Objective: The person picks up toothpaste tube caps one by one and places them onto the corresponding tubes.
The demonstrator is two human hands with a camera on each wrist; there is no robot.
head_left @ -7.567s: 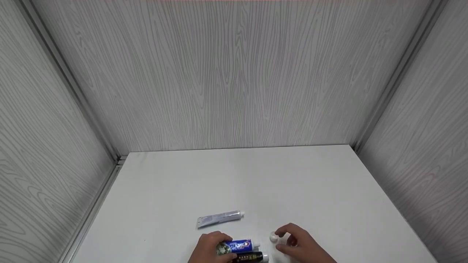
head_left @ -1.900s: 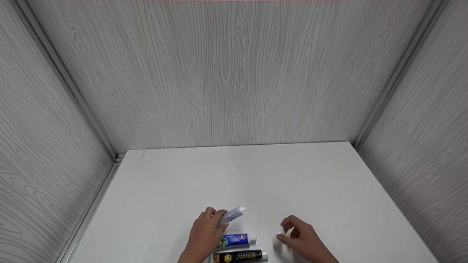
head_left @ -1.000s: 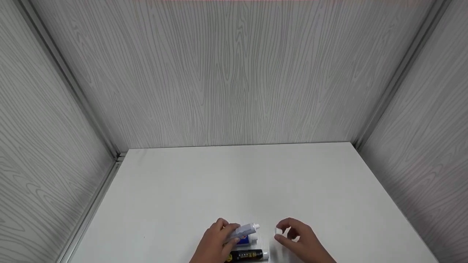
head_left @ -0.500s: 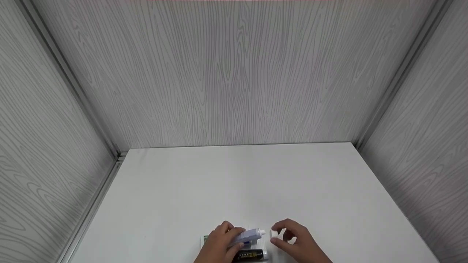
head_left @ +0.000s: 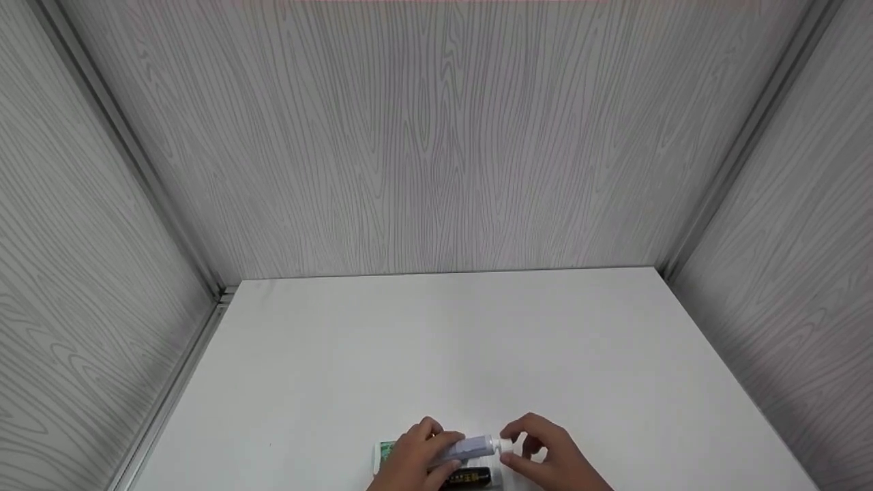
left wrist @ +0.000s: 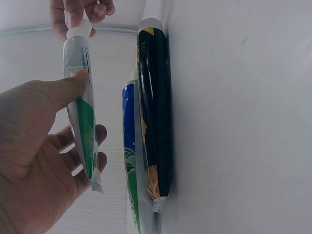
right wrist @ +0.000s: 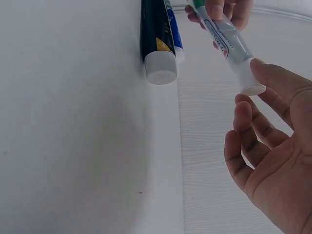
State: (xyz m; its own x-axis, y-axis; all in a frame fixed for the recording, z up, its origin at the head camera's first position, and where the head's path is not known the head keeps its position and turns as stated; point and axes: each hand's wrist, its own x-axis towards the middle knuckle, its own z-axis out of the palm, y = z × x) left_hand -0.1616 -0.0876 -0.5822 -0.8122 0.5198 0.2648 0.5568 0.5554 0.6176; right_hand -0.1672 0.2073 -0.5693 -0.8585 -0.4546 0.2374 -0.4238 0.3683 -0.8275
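My left hand [head_left: 416, 458] grips a small whitish toothpaste tube [head_left: 470, 447], its green lower part showing in the left wrist view, between thumb and fingers. The tube's neck points right, toward my right hand [head_left: 551, 455]. Thumb and fingers of that hand pinch a white cap [head_left: 506, 446], which sits at the tube's mouth. In the right wrist view the cap [right wrist: 251, 83] lines up with the tube's end. Below the hands lie a black toothpaste tube [head_left: 469, 477] with a white cap and a blue-and-green toothpaste tube [left wrist: 128, 119], the latter mostly hidden by my left hand in the head view.
The black and blue-and-green tubes lie side by side near the front of the white table [head_left: 327, 354]. Grey wood-grain panels stand at the back [head_left: 436, 136], left [head_left: 89, 259] and right [head_left: 784, 239].
The whitish tube lay on the table at first; my left hand let go of the other tubes, picked it up and carried it right and nearer, until its mouth met the cap in my right hand.
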